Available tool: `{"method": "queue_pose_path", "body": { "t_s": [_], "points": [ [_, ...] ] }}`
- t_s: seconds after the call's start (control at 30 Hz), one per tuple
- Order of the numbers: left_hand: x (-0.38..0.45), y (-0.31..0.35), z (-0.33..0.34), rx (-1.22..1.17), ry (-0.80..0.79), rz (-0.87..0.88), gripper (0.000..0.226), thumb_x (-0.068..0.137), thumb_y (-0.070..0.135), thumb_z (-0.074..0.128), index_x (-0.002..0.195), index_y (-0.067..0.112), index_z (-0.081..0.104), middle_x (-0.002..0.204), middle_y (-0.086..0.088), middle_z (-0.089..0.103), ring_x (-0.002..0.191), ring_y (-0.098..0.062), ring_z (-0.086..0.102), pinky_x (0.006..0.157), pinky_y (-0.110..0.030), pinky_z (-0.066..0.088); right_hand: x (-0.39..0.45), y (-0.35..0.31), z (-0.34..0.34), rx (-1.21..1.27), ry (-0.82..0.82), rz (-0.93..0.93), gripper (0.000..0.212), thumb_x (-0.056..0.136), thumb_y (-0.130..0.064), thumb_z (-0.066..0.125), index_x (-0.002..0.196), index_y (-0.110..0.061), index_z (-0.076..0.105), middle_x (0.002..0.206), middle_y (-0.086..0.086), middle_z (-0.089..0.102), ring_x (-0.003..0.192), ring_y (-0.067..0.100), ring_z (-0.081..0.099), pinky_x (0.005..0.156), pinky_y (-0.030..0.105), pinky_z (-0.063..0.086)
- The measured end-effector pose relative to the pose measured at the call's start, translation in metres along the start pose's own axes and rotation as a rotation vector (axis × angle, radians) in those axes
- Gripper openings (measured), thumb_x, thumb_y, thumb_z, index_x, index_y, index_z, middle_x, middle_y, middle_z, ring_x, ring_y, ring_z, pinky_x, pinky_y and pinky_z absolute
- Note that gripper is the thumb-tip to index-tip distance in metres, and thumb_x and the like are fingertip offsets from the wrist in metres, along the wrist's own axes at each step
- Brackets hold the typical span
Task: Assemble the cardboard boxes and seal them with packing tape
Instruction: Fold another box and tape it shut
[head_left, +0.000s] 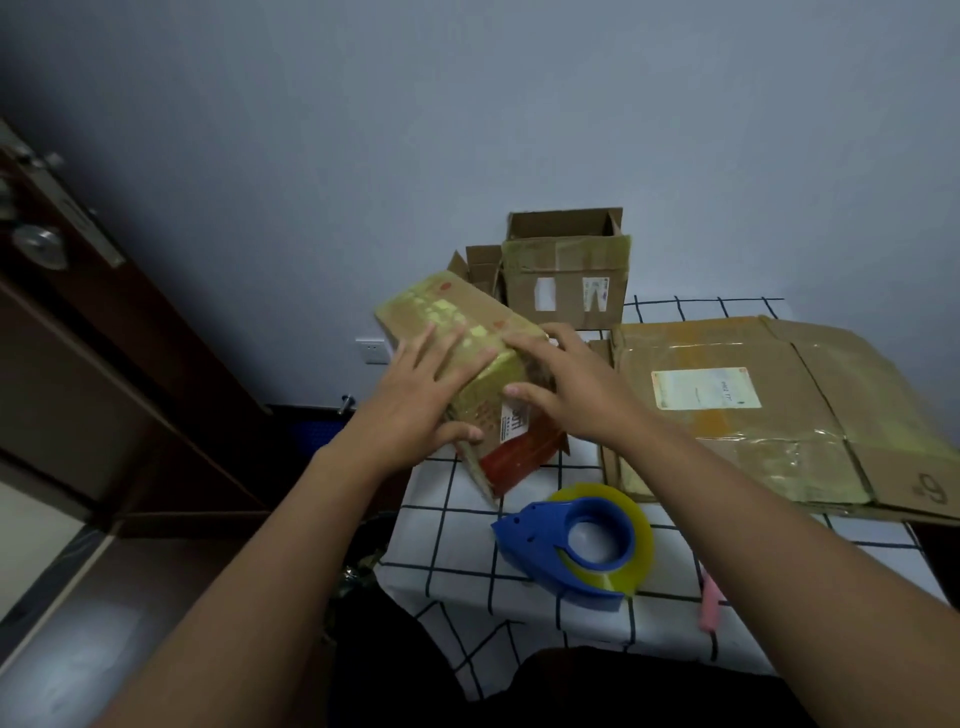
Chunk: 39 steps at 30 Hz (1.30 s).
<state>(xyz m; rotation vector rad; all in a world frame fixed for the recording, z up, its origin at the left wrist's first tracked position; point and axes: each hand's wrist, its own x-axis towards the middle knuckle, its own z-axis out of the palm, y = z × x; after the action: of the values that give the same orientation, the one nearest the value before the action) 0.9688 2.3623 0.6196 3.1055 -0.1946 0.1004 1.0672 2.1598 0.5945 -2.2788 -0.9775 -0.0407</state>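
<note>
A small closed cardboard box (457, 312) with yellowish tape and a red patch stands tilted at the table's left edge. My left hand (423, 387) lies on its top face with fingers spread and the thumb wrapped round its near left edge. My right hand (566, 382) covers its right corner, fingers curled over the top edge. A blue tape dispenser (558, 535) with a yellow tape roll lies on the cloth in front of the box, untouched.
A checked white tablecloth (467, 545) covers the table. An open-topped box (569, 278) stands at the back by the wall. Flattened cardboard (779, 415) fills the right side. A pink object (709, 603) lies near the front right. A dark door (104, 338) is left.
</note>
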Motion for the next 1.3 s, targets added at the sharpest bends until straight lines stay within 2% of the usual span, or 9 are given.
{"method": "queue_pose_path", "body": {
  "t_s": [0.1, 0.17, 0.23, 0.37, 0.5, 0.7, 0.83, 1.17, 1.3],
  "points": [
    [-0.007, 0.002, 0.014, -0.104, -0.076, -0.085, 0.09, 0.087, 0.05, 0.064, 0.15, 0.051, 0.0, 0.163, 0.008, -0.012, 0.149, -0.02, -0.016, 0.115, -0.059, 0.023, -0.01, 0.005, 0.018, -0.141, 0.035, 0.014, 0.051, 0.093, -0.045, 0.06, 0.139, -0.032, 0.045, 0.137, 0.006, 0.037, 0.106, 0.026, 0.056, 0.078, 0.041, 0.054],
    [-0.009, 0.008, 0.021, -0.197, -0.052, -0.113, 0.089, 0.085, 0.06, 0.061, 0.153, 0.045, 0.005, 0.163, 0.01, -0.009, 0.148, -0.017, -0.017, 0.115, -0.057, 0.023, -0.014, 0.006, 0.026, -0.159, 0.081, 0.0, 0.049, 0.093, -0.043, 0.062, 0.137, -0.028, 0.048, 0.132, 0.009, 0.039, 0.098, 0.027, 0.057, 0.072, 0.039, 0.054],
    [-0.008, 0.016, 0.027, -0.268, 0.041, -0.16, 0.083, 0.084, 0.068, 0.053, 0.153, 0.039, 0.017, 0.164, 0.006, 0.001, 0.149, -0.018, -0.012, 0.115, -0.053, 0.021, -0.015, 0.006, 0.028, -0.155, 0.092, -0.01, 0.05, 0.092, -0.043, 0.063, 0.137, -0.027, 0.049, 0.133, 0.011, 0.04, 0.099, 0.027, 0.057, 0.072, 0.041, 0.055],
    [-0.002, 0.024, 0.035, -0.279, 0.219, -0.198, 0.057, 0.096, 0.051, 0.048, 0.148, 0.031, 0.037, 0.16, -0.001, 0.023, 0.15, -0.025, 0.004, 0.113, -0.053, 0.031, -0.014, 0.01, 0.023, -0.145, 0.036, -0.009, 0.055, 0.089, -0.052, 0.062, 0.137, -0.03, 0.047, 0.135, 0.007, 0.035, 0.103, 0.024, 0.053, 0.075, 0.041, 0.054],
    [-0.001, 0.02, 0.037, -0.251, 0.175, -0.179, 0.063, 0.093, 0.051, 0.054, 0.149, 0.032, 0.033, 0.161, -0.001, 0.02, 0.15, -0.026, 0.002, 0.109, -0.053, 0.035, -0.011, 0.006, 0.024, -0.139, 0.09, -0.008, 0.047, 0.09, -0.051, 0.061, 0.129, -0.026, 0.052, 0.122, 0.006, 0.038, 0.087, 0.019, 0.048, 0.066, 0.036, 0.049],
    [-0.003, 0.021, 0.038, -0.248, 0.162, -0.184, 0.071, 0.093, 0.053, 0.053, 0.154, 0.033, 0.022, 0.162, 0.001, 0.015, 0.15, -0.023, -0.002, 0.112, -0.052, 0.032, -0.011, 0.006, 0.023, -0.103, 0.096, 0.002, 0.04, 0.094, -0.048, 0.057, 0.126, -0.025, 0.057, 0.118, 0.006, 0.04, 0.084, 0.019, 0.048, 0.067, 0.038, 0.051],
    [-0.001, 0.022, 0.037, -0.276, 0.197, -0.201, 0.061, 0.097, 0.05, 0.047, 0.152, 0.031, 0.03, 0.161, -0.001, 0.021, 0.15, -0.024, 0.003, 0.113, -0.053, 0.032, -0.009, 0.003, 0.023, -0.137, 0.133, -0.018, 0.034, 0.096, -0.047, 0.053, 0.118, -0.022, 0.061, 0.108, 0.005, 0.041, 0.075, 0.022, 0.049, 0.062, 0.036, 0.05],
    [0.0, 0.023, 0.037, -0.256, 0.156, -0.186, 0.062, 0.097, 0.047, 0.05, 0.153, 0.03, 0.028, 0.162, 0.006, 0.018, 0.15, -0.024, -0.002, 0.115, -0.05, 0.027, -0.013, 0.004, 0.025, -0.169, 0.135, -0.018, 0.038, 0.094, -0.045, 0.059, 0.125, -0.024, 0.057, 0.118, 0.008, 0.044, 0.083, 0.021, 0.052, 0.065, 0.04, 0.054],
    [0.0, 0.022, 0.037, -0.235, 0.16, -0.192, 0.066, 0.096, 0.05, 0.051, 0.153, 0.035, 0.023, 0.162, 0.009, 0.019, 0.15, -0.023, -0.002, 0.114, -0.049, 0.027, -0.039, 0.013, 0.027, -0.081, 0.077, 0.001, 0.062, 0.096, -0.047, 0.055, 0.15, -0.034, 0.03, 0.142, 0.002, 0.036, 0.109, 0.018, 0.053, 0.077, 0.036, 0.054]
  ]
}}
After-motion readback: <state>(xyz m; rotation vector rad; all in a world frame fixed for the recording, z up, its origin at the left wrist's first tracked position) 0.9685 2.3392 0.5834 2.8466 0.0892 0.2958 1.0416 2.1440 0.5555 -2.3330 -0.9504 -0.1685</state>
